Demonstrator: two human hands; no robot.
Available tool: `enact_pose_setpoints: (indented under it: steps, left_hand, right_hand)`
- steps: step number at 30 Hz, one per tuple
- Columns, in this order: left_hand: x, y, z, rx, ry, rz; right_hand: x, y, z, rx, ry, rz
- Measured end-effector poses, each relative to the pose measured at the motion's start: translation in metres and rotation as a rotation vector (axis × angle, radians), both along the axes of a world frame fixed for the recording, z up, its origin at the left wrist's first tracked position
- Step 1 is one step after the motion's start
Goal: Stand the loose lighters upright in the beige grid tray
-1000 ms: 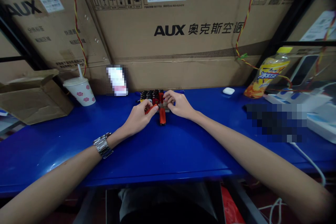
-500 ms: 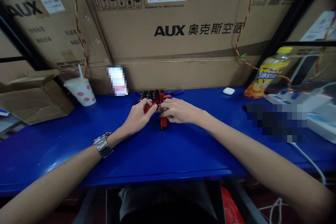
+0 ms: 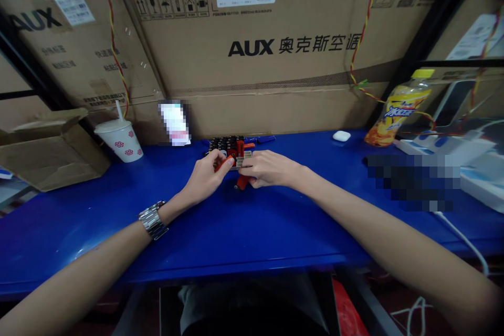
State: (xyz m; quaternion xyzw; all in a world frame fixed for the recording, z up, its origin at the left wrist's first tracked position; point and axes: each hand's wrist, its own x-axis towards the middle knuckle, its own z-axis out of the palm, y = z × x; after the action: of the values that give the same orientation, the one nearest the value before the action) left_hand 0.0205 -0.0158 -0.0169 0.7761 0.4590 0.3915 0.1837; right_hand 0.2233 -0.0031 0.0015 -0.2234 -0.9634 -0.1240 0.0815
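Near the middle of the blue table point(image 3: 220, 236), my left hand point(image 3: 207, 176) is closed, thumb and fingers pinching a small red piece point(image 3: 222, 163). Its lower part is hidden by the fingers. My right hand point(image 3: 268, 169) is closed around a red cylinder point(image 3: 241, 183) with a dark end, which slants out below the fingers toward the left. Between the hands shows a pale grey holder with square cells point(image 3: 246, 155). Beyond my left hand stands a tight cluster of black and red cylinders point(image 3: 225, 144); their exact kind is too small to tell.
Behind the cluster lies a blue strip point(image 3: 265, 139). A phone point(image 3: 174, 123) leans on the big cardboard box point(image 3: 291, 84). A paper cup point(image 3: 118, 139) and brown bag point(image 3: 59, 147) stand left. Rightward are a white earbud case point(image 3: 341, 136), a drink bottle point(image 3: 399, 107) and a cable point(image 3: 464, 241).
The red cylinder in my right hand has swung from pointing straight down to slanting left. More of the grey holder shows between the hands. My left hand barely moved.
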Motion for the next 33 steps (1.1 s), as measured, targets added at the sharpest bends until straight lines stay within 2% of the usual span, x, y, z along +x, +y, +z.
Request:
enact_pose_setpoints:
  steps: [3, 5, 9, 11, 13, 17, 22, 28, 33]
  left_hand:
    - [-0.001, 0.001, 0.0, 0.011, -0.01, 0.007]
    - [-0.002, 0.001, -0.001, 0.022, -0.021, 0.011]
    - [-0.001, 0.001, -0.001, 0.02, -0.033, 0.008]
    - [-0.001, 0.0, 0.0, 0.01, -0.032, 0.004]
    - [-0.001, 0.0, 0.0, 0.002, -0.032, 0.004]
    - [0.0, 0.0, 0.0, -0.002, -0.033, 0.007]
    - [0.0, -0.001, 0.001, -0.016, -0.002, -0.012]
    - [0.0, 0.0, 0.0, -0.024, 0.054, -0.023]
    - [0.0, 0.002, -0.002, -0.049, 0.067, -0.014]
  right_hand:
    - [0.003, 0.002, -0.009, -0.203, 0.313, 0.019]
    - [0.004, 0.005, -0.015, -0.426, 0.547, 0.009]
    - [0.008, 0.015, -0.022, -0.87, 1.047, -0.098]
    - [0.009, 0.02, -0.024, -0.991, 1.274, -0.151]
    - [0.008, 0.025, -0.025, -1.041, 1.415, -0.211]
    - [0.003, 0.032, -0.027, -0.996, 1.469, -0.277]
    - [0.0, 0.042, -0.034, -0.739, 1.213, -0.266]
    - [-0.002, 0.052, -0.042, -0.566, 1.069, -0.298]
    - [-0.004, 0.045, -0.038, -0.465, 0.976, -0.289]
